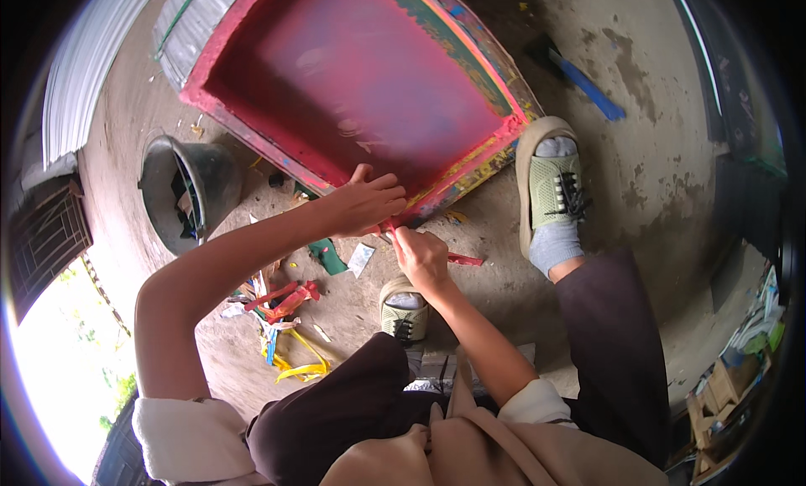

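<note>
A screen-printing frame (pixel 470 160) leans in front of me, its mesh smeared with pink and red ink and its edges covered in layers of coloured tape. At its near corner is my left hand (pixel 369 207), fingers curled over the rim. My right hand (pixel 424 257) is closed just below that corner, pinching a red strip (pixel 387 226) between thumb and fingers. A red strip end (pixel 465 259) shows to the right of this hand. The fingertips of both hands are nearly together, and the exact grip there is partly hidden.
A dark bucket (pixel 220 183) with scraps inside stands left. Torn tape strips (pixel 290 299), a yellow strip (pixel 304 371) and a white scrap (pixel 361 260) litter the floor. A blue-handled tool (pixel 592 89) lies far right. My shoes (pixel 555 182) flank the frame's near corner.
</note>
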Demonstrator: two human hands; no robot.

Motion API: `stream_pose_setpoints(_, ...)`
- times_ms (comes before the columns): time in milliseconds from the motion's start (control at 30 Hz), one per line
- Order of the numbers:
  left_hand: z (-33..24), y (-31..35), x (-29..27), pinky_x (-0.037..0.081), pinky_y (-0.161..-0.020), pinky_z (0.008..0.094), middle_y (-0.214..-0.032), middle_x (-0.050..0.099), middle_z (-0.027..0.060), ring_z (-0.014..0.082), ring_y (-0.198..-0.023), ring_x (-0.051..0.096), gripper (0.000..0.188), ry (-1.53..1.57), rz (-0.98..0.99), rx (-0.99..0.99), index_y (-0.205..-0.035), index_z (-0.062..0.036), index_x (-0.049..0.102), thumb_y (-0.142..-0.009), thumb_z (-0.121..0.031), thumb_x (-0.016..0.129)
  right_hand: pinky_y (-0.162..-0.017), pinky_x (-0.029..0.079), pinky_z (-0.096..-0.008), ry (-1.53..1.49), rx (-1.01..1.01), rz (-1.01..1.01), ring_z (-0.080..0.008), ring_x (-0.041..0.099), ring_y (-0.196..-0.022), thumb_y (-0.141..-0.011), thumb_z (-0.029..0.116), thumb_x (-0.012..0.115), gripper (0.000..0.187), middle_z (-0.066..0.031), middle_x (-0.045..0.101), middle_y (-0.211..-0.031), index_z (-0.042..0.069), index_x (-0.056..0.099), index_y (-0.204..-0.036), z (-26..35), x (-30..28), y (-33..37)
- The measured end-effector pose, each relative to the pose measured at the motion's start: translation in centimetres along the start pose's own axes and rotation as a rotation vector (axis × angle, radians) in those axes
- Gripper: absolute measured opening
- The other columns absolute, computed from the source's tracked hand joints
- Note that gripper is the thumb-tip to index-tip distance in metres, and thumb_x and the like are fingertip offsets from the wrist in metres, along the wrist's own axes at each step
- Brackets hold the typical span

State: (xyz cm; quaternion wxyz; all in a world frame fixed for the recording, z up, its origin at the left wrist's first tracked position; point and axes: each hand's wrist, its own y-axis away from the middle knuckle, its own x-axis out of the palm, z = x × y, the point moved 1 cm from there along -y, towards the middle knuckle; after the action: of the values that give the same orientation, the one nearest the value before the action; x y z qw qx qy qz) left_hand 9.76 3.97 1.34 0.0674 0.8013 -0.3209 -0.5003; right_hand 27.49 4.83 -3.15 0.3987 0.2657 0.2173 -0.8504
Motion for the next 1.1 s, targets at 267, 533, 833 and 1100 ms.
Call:
stream_pose_setpoints(267, -0.1, 0.5, -0.6, 0.034, -0.089, 0.0426, -0.102, 0.047, 0.0036, 0.0230, -0.104, 0.044, 0.053, 0.033, -0.043, 0.022, -0.103, -0.0102, 0.049, -0.060, -0.020, 0.079, -0.048, 0.042, -0.0321, -0.052, 0.001, 0.001, -0.0204, 0.051, -0.049, -0.074, 0.003, 0.061, 0.016, -0.0041, 0.047, -0.056, 0.009, 0.047, -0.072, -0.5, 0.1, 0.3)
stream_pose_setpoints(533, -0.1, 0.2, 1.4, 0.039, -0.089, 0.0355, -0.102, 0.054, 0.0063, 0.0244, -0.102, 0.052, 0.054, 0.060, -0.054, -0.113, -0.102, -0.0068, 0.052, -0.057, -0.020, 0.080, -0.049, 0.044, -0.0348, -0.138, 0.003, 0.009, -0.0233, 0.054, -0.051, -0.077, 0.005, 0.064, 0.017, -0.0059, 0.050, -0.059, 0.008, 0.048, -0.074, -0.6, 0.0, -0.1)
stream_pose_setpoints(833, -0.6, 0.1, 1.0, 0.036, -0.084, 0.0379, -0.095, 0.052, 0.0061, 0.0244, -0.101, 0.049, 0.049, 0.093, -0.070, -0.190, -0.093, -0.0084, 0.051, -0.056, -0.022, 0.079, -0.049, 0.044, -0.0357, -0.117, 0.004, 0.028, -0.0246, 0.055, -0.053, -0.076, 0.006, 0.065, 0.015, -0.0064, 0.052, -0.062, 0.008, 0.050, -0.076, -0.6, -0.3, -0.4)
stream_pose_setpoints(1100, -0.9, 0.6, 1.2, 0.034, -0.080, 0.0376, -0.092, 0.050, 0.0056, 0.0246, -0.099, 0.048, 0.044, 0.096, -0.188, -0.217, -0.090, -0.0091, 0.049, -0.059, -0.022, 0.077, -0.049, 0.045, -0.0359, -0.122, -0.010, -0.015, -0.0238, 0.056, -0.053, -0.076, 0.007, 0.066, 0.016, -0.0063, 0.053, -0.060, 0.008, 0.050, -0.074, 1.2, -0.6, -1.6)
